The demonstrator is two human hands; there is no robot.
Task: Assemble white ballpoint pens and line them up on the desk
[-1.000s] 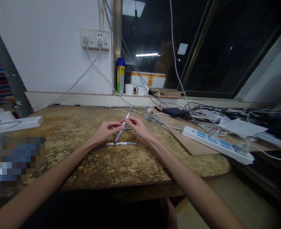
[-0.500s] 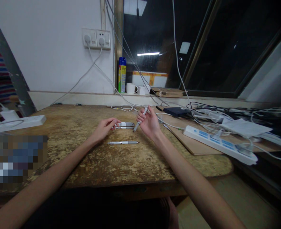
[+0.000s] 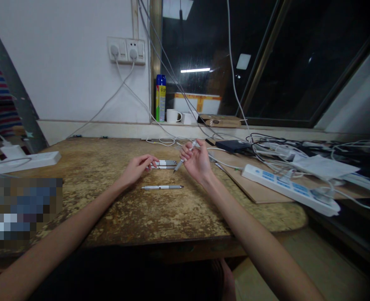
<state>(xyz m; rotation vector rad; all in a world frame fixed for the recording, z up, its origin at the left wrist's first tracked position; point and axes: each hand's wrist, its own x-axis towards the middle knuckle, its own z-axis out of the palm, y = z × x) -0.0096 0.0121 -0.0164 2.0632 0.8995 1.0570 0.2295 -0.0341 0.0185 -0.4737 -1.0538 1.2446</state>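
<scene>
My right hand is closed round a white and grey pen. The pen slants, its dark tip pointing down and left above the table, and my thumb is at its upper end. My left hand is closed at the left ends of several similar pens, which lie side by side on the table. My fingers cover those ends. Nearer to me a single white and grey pen lies flat, apart from both hands, its tip to the right.
The worn wooden table carries a white power strip on a brown board at the right, and another power strip at the left. Tangled cables lie at the back right. A spray can and a white mug stand on the sill.
The pen in my right hand has tilted slightly, its tip shifting a little left. My left hand and the pens on the table look the same.
</scene>
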